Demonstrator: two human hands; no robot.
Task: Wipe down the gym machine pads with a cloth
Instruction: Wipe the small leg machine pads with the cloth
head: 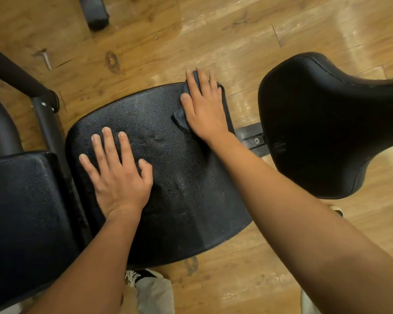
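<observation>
A wide black textured seat pad [182, 184] fills the middle of the view. My left hand [117, 171] lies flat on its left part, fingers spread and straight. My right hand [204, 107] presses a dark cloth [179, 117] flat against the pad's far right corner; the cloth is mostly hidden under the palm, and a fold sticks out on the thumb side. A second black pad [327, 123] with a narrowed neck sits to the right. A third black pad [21, 211] sits at the left.
Dark metal frame tubes [11, 71] run along the left, and a metal bar [252, 137] joins the middle and right pads. A black roller end [95, 12] stands on the wooden floor [236, 37] at the top. My shoe [141, 275] shows below the pad.
</observation>
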